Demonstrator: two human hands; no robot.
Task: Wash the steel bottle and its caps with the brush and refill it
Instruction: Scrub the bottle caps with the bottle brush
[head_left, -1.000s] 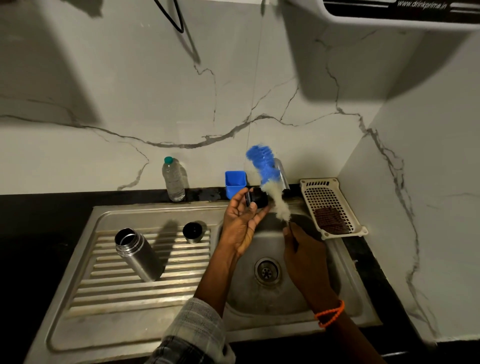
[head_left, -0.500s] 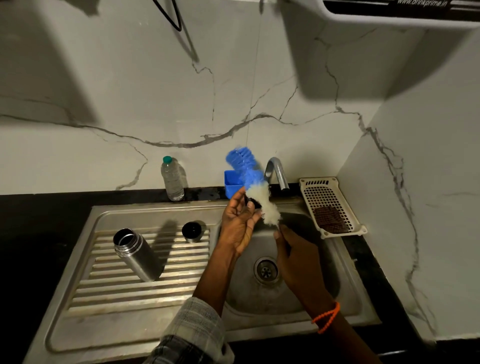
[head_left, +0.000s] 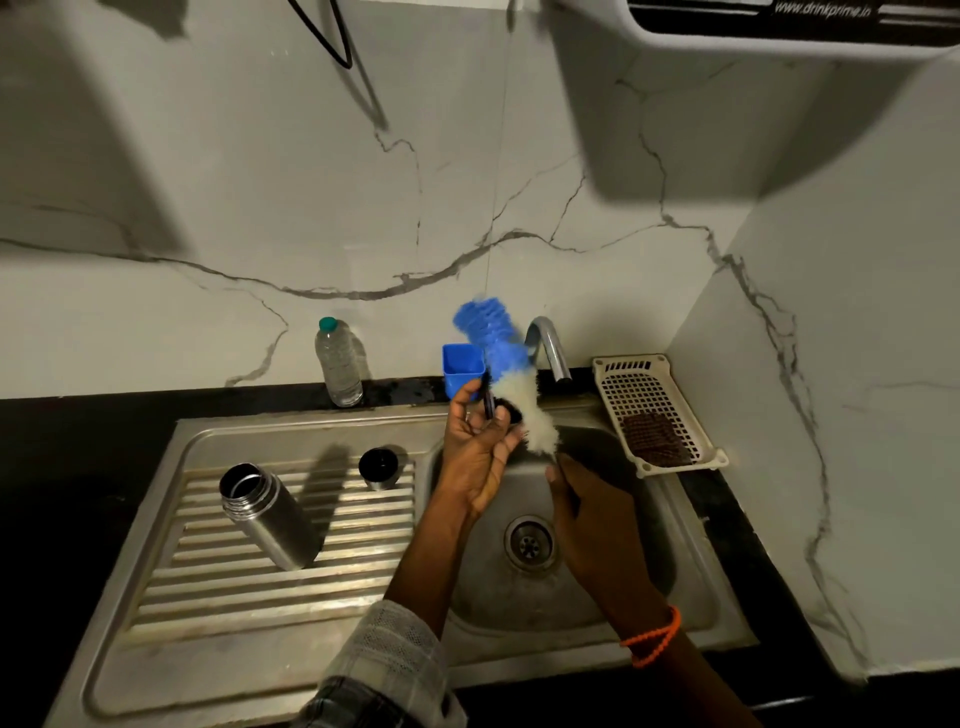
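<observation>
Black and small, a cap (head_left: 500, 409) sits pinched in the curled fingers of the left hand (head_left: 480, 454) above the sink basin (head_left: 613, 587). The right hand (head_left: 589, 512) grips the handle of the brush (head_left: 506, 382), whose white bristles press against the cap while its blue end points up beside the tap (head_left: 548, 345). The steel bottle (head_left: 267, 514) stands open on the ribbed drainboard (head_left: 208, 587), with a second cap (head_left: 379, 467) just behind it. A plastic water bottle (head_left: 338, 364) and a blue cup (head_left: 460, 366) stand by the wall.
</observation>
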